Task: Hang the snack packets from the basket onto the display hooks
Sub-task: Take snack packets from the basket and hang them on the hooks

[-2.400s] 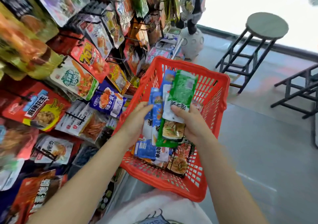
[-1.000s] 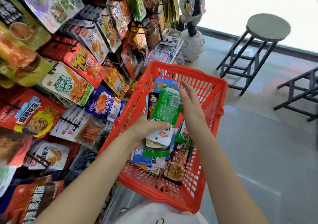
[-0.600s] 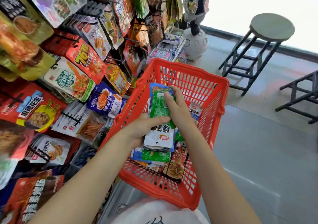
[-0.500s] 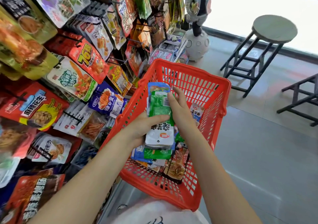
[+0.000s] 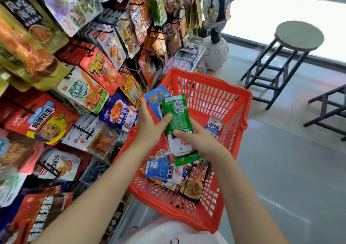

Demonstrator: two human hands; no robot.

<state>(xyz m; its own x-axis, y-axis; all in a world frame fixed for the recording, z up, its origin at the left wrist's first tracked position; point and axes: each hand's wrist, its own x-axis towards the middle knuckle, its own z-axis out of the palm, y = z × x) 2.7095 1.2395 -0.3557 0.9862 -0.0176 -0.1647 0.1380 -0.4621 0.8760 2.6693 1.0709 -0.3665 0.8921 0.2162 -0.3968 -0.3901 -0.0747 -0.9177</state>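
A red plastic basket [image 5: 215, 95] sits in front of me with several loose snack packets [image 5: 164, 170] in its bottom. Above it, both hands hold a small stack of packets: a green and white packet [image 5: 177, 118] on top and a blue packet [image 5: 155, 98] behind it. My left hand [image 5: 149, 125] grips the stack from the left, thumb across the green packet. My right hand [image 5: 198, 140] pinches the stack's lower part. The display hooks [image 5: 112, 21] on the left rack are crowded with hanging snack bags.
The rack of hanging packets [image 5: 89, 90] fills the left side, close to the basket. A round stool [image 5: 297, 36] stands at the back right, and another dark frame [image 5: 329, 105] at the far right. A white figurine base [image 5: 215, 52] stands beyond the basket. Grey floor lies to the right.
The stack has shifted left and up, toward the rack. My right hand slid from the stack's top down to its lower part; my left thumb now lies across the green packet.
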